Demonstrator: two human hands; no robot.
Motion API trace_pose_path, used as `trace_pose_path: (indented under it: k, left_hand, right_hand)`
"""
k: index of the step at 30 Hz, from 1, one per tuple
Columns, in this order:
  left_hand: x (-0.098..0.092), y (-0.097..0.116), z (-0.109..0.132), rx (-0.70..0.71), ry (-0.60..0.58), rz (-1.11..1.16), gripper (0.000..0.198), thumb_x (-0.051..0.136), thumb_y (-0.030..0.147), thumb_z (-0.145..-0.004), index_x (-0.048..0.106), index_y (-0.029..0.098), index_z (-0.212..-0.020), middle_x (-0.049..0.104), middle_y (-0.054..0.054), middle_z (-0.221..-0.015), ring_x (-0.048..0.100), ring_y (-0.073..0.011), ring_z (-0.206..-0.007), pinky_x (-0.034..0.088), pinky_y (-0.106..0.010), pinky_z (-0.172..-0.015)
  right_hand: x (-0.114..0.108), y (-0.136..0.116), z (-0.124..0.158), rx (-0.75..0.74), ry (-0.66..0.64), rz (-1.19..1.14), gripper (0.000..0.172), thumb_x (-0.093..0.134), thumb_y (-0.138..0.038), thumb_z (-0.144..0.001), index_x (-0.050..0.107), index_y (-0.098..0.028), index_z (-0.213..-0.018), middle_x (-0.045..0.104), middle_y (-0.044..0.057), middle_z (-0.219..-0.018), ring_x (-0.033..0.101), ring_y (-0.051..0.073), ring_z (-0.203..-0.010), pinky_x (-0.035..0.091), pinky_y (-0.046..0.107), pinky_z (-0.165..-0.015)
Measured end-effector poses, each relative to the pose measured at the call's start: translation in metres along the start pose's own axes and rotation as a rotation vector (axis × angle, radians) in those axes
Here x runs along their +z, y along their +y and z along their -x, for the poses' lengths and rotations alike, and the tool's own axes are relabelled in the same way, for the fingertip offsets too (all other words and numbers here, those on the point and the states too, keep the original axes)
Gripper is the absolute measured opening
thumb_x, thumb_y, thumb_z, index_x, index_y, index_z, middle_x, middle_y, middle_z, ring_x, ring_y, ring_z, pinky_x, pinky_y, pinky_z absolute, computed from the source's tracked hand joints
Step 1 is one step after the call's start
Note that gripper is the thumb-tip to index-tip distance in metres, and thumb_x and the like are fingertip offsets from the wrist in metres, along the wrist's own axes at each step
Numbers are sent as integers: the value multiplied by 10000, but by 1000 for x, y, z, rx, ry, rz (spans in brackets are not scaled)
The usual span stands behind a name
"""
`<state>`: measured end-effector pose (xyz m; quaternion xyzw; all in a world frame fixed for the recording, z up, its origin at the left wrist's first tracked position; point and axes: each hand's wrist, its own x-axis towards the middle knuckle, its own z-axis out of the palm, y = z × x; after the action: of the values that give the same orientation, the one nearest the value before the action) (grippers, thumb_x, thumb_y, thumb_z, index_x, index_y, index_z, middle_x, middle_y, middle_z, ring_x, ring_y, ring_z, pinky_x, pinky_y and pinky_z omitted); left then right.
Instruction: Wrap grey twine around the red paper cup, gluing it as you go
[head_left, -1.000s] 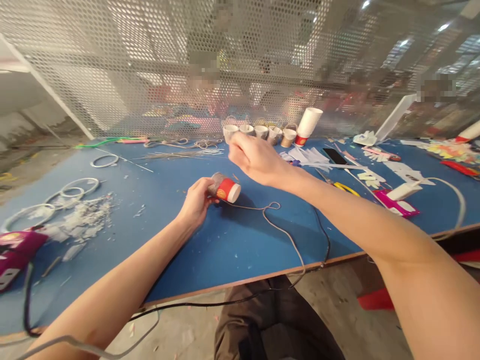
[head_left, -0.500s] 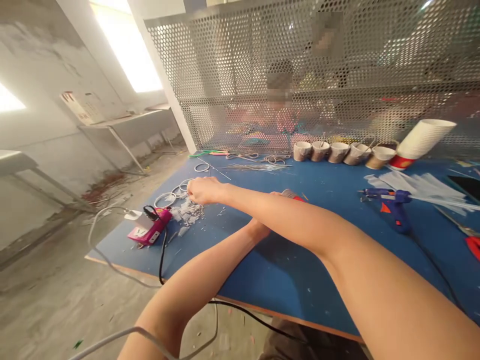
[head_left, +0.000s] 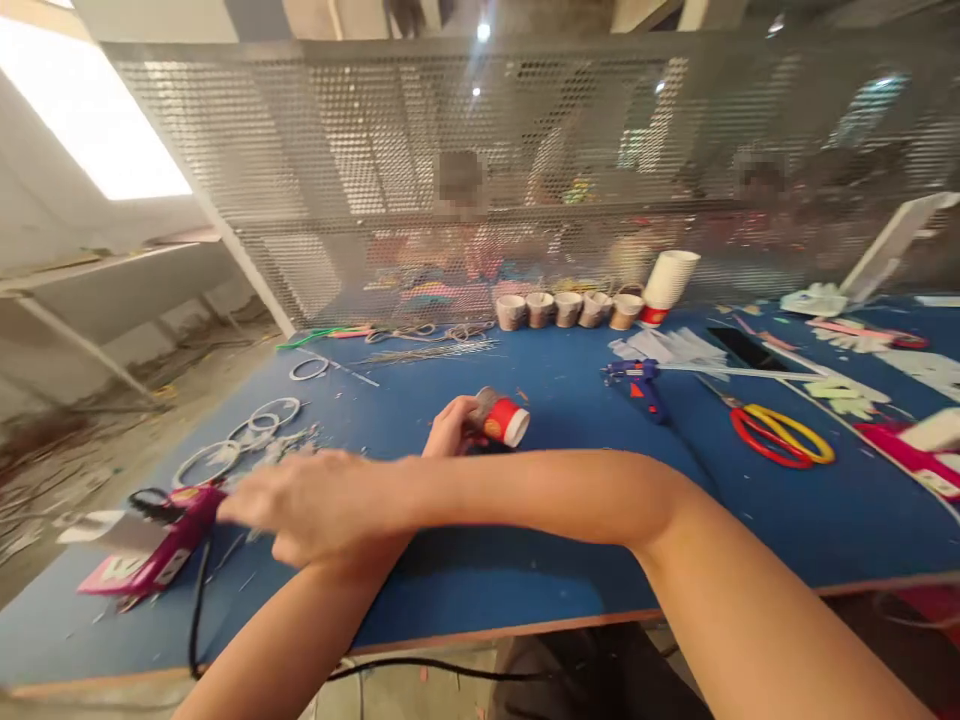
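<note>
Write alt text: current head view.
A person's left hand holds a tilted red, white and grey-brown paper cup over a blue tabletop. With arms crossed, the blurred right hand is near a magenta oblong power strip.

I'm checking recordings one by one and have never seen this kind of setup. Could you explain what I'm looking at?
There is no machine here: these are a person's two bare hands, filmed by one camera worn on the head, looking forward and down. The left hand holds a red-and-white paper cup, tipped sideways. The right hand is in front of it, near a pink power strip; it is too blurred to tell whether it holds anything. On the blue table lie white rings, a blue glue gun and red-and-yellow-handled scissors. At the back, five cups stand beside a stack of paper cups.
</note>
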<state>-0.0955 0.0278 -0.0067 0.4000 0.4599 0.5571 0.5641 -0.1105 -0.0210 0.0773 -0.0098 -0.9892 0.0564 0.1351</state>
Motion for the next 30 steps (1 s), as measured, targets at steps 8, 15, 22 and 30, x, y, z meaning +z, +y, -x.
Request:
trace_pose_path:
  k: [8,15,22,30]
  left_hand:
    - [10,6,9,40,-21,-21,201,604,343,-699,620,155,-769,588,21,-637,517,-118,-558,413,-215,-486]
    - [21,2,20,46,-99,-128,168,573,296,-740,649,149,-771,588,4,-683,511,-126,-619,432,-229,-559]
    - [45,2,32,-30,-182,-183,154,569,288,-745,642,152,-750,605,-14,-678,522,-139,-620,447,-260,-612]
    - [68,12,24,62,-239,-340,136,581,271,-743,657,165,-703,606,-6,-676,523,-145,-668,435,-250,-667]
  right_hand:
    - [-12,-42,176,-17,308,225,206,497,-173,-840,573,-195,-650,574,-13,-643,496,142,-587,377,293,-526]
    - [-22,19,265,663,599,-208,159,418,-154,-869,573,-188,-885,626,35,-815,562,144,-703,449,267,-655]
    - [-10,38,280,972,543,-841,290,574,-308,-805,543,-158,-1051,621,89,-1038,592,196,-921,477,304,-760]
    - [5,35,282,910,642,-723,600,691,-232,-711,418,-189,-1243,631,78,-1064,614,202,-874,481,304,-728]
